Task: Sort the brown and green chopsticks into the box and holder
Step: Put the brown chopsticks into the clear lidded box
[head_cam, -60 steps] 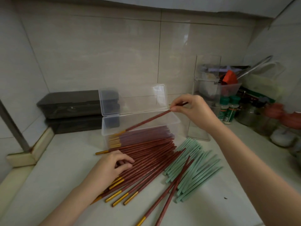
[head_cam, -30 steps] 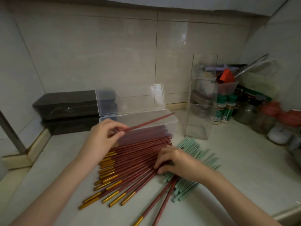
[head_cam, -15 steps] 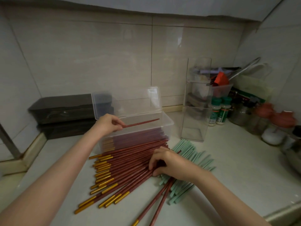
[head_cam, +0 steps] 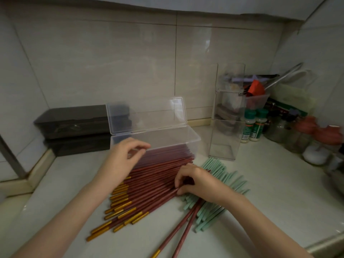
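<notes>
I see two dark cases [head_cam: 74,121] stacked by the tiled wall [head_cam: 104,58] at back left of the pale surface [head_cam: 279,192]. At right, two green-capped bottles [head_cam: 253,125] stand side by side, a red utensil [head_cam: 256,89] sits in a clear tub [head_cam: 257,103], and red-lidded jars [head_cam: 320,138] blur

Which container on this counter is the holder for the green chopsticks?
Find the open clear box by the back wall. Just right of it stands the holder, above the green chopsticks: tall, upright, clear and empty, unlike the low lidded box.
</notes>
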`<state>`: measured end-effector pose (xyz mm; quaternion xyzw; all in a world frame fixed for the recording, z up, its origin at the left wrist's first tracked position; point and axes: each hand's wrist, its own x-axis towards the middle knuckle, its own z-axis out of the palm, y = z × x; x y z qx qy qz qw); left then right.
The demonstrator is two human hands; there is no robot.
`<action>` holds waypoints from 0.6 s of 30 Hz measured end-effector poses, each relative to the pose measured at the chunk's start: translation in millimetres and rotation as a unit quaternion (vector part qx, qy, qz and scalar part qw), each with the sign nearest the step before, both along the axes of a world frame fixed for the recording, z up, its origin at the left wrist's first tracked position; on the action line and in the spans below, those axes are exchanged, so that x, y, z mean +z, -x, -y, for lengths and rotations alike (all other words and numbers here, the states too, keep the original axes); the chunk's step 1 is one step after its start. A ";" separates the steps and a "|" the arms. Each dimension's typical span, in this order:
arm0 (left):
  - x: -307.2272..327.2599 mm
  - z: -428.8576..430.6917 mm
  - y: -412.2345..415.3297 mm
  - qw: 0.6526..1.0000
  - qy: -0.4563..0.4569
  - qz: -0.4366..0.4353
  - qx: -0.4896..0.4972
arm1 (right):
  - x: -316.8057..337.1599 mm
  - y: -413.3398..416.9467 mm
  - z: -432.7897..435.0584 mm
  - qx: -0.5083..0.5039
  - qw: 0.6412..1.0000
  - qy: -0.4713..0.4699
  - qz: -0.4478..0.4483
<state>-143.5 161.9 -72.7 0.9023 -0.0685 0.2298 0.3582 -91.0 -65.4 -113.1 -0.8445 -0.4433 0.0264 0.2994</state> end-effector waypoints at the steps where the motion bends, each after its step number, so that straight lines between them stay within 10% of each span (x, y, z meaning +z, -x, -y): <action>1: -5.8 1.0 10.5 1.000 -0.001 -0.004 -0.009 | 3.1 -0.4 1.9 -0.003 1.000 -0.012 0.008; 18: -59.3 -0.9 33.6 0.990 -0.049 -0.132 -0.022 | 84.8 -60.2 -16.9 -0.162 0.977 -0.119 0.075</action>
